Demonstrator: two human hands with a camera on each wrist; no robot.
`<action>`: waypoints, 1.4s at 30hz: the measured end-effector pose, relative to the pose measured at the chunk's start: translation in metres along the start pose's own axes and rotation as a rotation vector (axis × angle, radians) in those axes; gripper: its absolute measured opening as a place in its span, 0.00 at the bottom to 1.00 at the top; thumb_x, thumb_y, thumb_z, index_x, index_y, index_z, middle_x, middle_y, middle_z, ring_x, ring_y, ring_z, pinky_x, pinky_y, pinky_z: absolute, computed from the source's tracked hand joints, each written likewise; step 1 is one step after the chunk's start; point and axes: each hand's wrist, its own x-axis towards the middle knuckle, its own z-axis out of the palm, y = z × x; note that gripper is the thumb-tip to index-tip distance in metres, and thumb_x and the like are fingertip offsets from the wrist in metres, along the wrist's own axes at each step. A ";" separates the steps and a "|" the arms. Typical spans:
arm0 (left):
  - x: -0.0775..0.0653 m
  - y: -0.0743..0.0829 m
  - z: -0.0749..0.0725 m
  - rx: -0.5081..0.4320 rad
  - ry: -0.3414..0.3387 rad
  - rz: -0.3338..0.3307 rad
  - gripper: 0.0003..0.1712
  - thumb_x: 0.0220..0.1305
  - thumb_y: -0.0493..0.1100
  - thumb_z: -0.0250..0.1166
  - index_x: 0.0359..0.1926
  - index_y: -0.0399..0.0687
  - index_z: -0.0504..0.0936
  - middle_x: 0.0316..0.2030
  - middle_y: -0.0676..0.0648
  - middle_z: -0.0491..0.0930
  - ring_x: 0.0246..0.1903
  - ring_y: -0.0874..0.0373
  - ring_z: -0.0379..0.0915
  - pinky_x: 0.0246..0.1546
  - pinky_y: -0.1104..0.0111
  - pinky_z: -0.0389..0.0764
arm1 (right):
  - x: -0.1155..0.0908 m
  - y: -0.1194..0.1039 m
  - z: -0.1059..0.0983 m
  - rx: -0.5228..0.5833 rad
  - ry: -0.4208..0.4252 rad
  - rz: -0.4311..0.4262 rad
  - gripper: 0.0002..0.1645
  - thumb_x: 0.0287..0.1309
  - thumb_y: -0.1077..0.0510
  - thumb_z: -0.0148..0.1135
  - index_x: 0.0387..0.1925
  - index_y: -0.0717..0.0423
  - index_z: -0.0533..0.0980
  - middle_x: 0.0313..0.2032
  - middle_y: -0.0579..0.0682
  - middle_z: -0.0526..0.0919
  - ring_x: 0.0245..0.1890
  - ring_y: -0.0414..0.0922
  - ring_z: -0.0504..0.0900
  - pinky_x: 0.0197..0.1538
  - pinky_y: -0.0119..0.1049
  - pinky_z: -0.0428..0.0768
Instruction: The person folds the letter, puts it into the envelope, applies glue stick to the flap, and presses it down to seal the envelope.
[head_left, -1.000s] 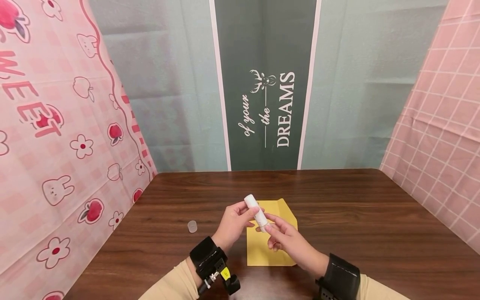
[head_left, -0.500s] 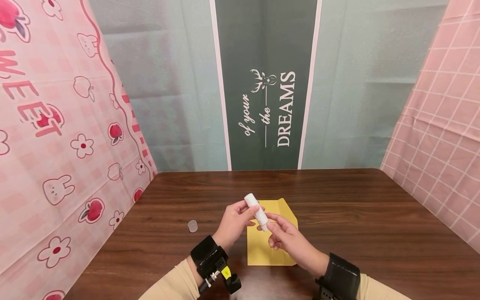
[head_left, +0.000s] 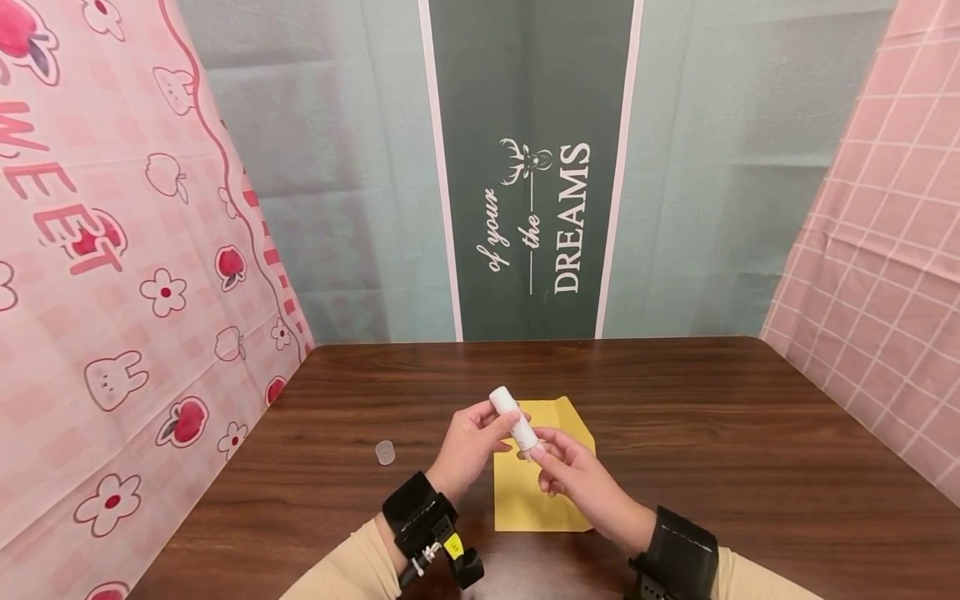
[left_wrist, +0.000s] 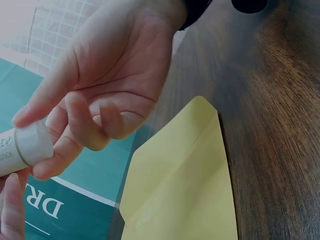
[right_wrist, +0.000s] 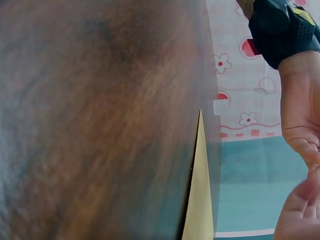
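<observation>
A white glue stick (head_left: 503, 401), partly labelled "STICK", is held tilted above a yellow envelope (head_left: 532, 504). My left hand (head_left: 462, 447) grips its body between thumb and fingers. At the lower end, my right hand (head_left: 576, 482) pinches the base with thumb and fingers. The left wrist view shows the right hand (left_wrist: 117, 65) up close at the pale base of the glue stick (left_wrist: 11, 152). Flat on the table, the envelope (left_wrist: 180, 180) lies with its flap unfolded to the right. In the right wrist view the glue stick is out of sight.
A small translucent cap (head_left: 385, 452) rests on the dark wooden table (head_left: 697, 433), left of the left hand. Printed cloths hang behind the table and along both sides. Each wrist wears a black strap with a camera mount.
My right thumb and fingers shift slightly around the base of the glue stick. The left hand keeps its grip, and the envelope and cap stay in place.
</observation>
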 end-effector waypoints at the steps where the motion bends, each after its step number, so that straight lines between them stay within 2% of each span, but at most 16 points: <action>1: 0.000 0.000 0.000 -0.001 0.000 0.001 0.19 0.62 0.48 0.62 0.47 0.38 0.79 0.42 0.41 0.82 0.40 0.56 0.79 0.38 0.59 0.78 | 0.000 0.000 0.000 0.016 -0.026 0.004 0.29 0.67 0.52 0.50 0.62 0.66 0.59 0.44 0.56 0.76 0.24 0.40 0.72 0.30 0.30 0.72; 5: 0.001 0.000 -0.002 -0.007 -0.004 0.007 0.19 0.63 0.47 0.62 0.47 0.36 0.79 0.43 0.36 0.81 0.39 0.56 0.79 0.36 0.63 0.78 | -0.001 0.000 0.000 0.033 -0.062 0.009 0.30 0.69 0.50 0.47 0.62 0.66 0.59 0.44 0.55 0.76 0.26 0.39 0.74 0.32 0.30 0.73; 8: 0.001 0.000 -0.002 -0.009 0.002 0.000 0.18 0.64 0.44 0.61 0.47 0.34 0.78 0.43 0.35 0.80 0.38 0.56 0.79 0.35 0.65 0.78 | -0.001 -0.002 0.002 0.009 -0.009 0.007 0.30 0.66 0.52 0.53 0.61 0.67 0.61 0.45 0.54 0.75 0.28 0.42 0.75 0.32 0.31 0.74; 12: 0.001 0.001 0.000 -0.008 0.014 -0.016 0.16 0.64 0.40 0.60 0.48 0.32 0.78 0.42 0.36 0.81 0.38 0.56 0.79 0.37 0.60 0.78 | 0.000 -0.003 0.004 -0.059 0.098 0.004 0.27 0.59 0.55 0.62 0.56 0.65 0.67 0.45 0.55 0.73 0.27 0.46 0.75 0.31 0.34 0.74; 15: 0.000 0.000 0.000 -0.008 0.021 -0.017 0.17 0.64 0.41 0.61 0.49 0.33 0.78 0.42 0.38 0.82 0.37 0.56 0.79 0.37 0.58 0.78 | 0.000 -0.001 0.003 -0.080 0.136 0.002 0.24 0.57 0.56 0.63 0.52 0.64 0.69 0.41 0.54 0.74 0.25 0.46 0.73 0.30 0.34 0.73; 18: -0.001 0.000 0.001 -0.013 0.021 -0.010 0.18 0.64 0.43 0.61 0.49 0.34 0.78 0.42 0.39 0.82 0.38 0.57 0.79 0.37 0.60 0.78 | 0.000 0.000 0.001 -0.041 0.102 0.008 0.24 0.60 0.55 0.61 0.52 0.66 0.68 0.38 0.52 0.76 0.23 0.42 0.72 0.29 0.32 0.72; 23: -0.001 0.000 0.000 -0.016 0.018 -0.004 0.18 0.63 0.45 0.61 0.48 0.34 0.78 0.41 0.40 0.82 0.38 0.57 0.79 0.36 0.62 0.78 | -0.002 0.002 -0.005 0.059 -0.062 0.030 0.29 0.68 0.49 0.49 0.60 0.67 0.60 0.43 0.54 0.78 0.24 0.39 0.72 0.30 0.29 0.72; 25: 0.000 -0.001 0.000 -0.019 0.023 -0.008 0.18 0.63 0.45 0.61 0.47 0.34 0.78 0.41 0.40 0.82 0.38 0.57 0.80 0.36 0.62 0.78 | -0.002 0.001 -0.005 0.080 -0.098 0.036 0.30 0.69 0.48 0.47 0.61 0.66 0.58 0.45 0.54 0.77 0.25 0.38 0.73 0.31 0.29 0.72; 28: 0.000 -0.002 0.000 -0.022 0.026 -0.006 0.17 0.64 0.44 0.61 0.48 0.35 0.79 0.41 0.40 0.82 0.38 0.57 0.80 0.36 0.61 0.78 | -0.001 0.002 -0.004 0.078 -0.089 0.032 0.30 0.68 0.50 0.49 0.61 0.67 0.58 0.45 0.54 0.76 0.26 0.39 0.74 0.32 0.30 0.73; 34: -0.001 -0.001 0.002 -0.011 0.029 -0.003 0.17 0.63 0.43 0.62 0.48 0.36 0.79 0.40 0.41 0.83 0.38 0.57 0.79 0.36 0.61 0.79 | 0.001 0.003 0.001 -0.042 0.062 0.013 0.26 0.59 0.57 0.61 0.54 0.67 0.67 0.41 0.53 0.73 0.26 0.42 0.73 0.30 0.33 0.73; 36: -0.001 -0.001 0.002 -0.010 0.029 -0.007 0.18 0.63 0.44 0.62 0.48 0.35 0.79 0.40 0.41 0.83 0.38 0.57 0.79 0.36 0.62 0.79 | 0.002 0.004 0.000 -0.056 0.089 0.016 0.25 0.58 0.56 0.62 0.52 0.66 0.69 0.39 0.51 0.74 0.25 0.41 0.72 0.29 0.33 0.72; 38: -0.002 0.000 0.002 -0.010 0.027 -0.006 0.18 0.63 0.44 0.62 0.48 0.35 0.79 0.40 0.41 0.83 0.38 0.57 0.79 0.36 0.63 0.79 | 0.002 0.004 -0.001 -0.029 0.065 0.023 0.23 0.60 0.55 0.61 0.51 0.66 0.69 0.37 0.50 0.75 0.24 0.40 0.71 0.29 0.32 0.72; 42: -0.002 0.000 0.000 -0.007 0.026 0.009 0.17 0.63 0.44 0.62 0.48 0.35 0.79 0.41 0.40 0.82 0.37 0.57 0.79 0.37 0.60 0.78 | 0.001 0.005 -0.004 0.090 -0.067 0.049 0.23 0.66 0.51 0.53 0.51 0.67 0.68 0.38 0.47 0.77 0.23 0.37 0.71 0.30 0.29 0.71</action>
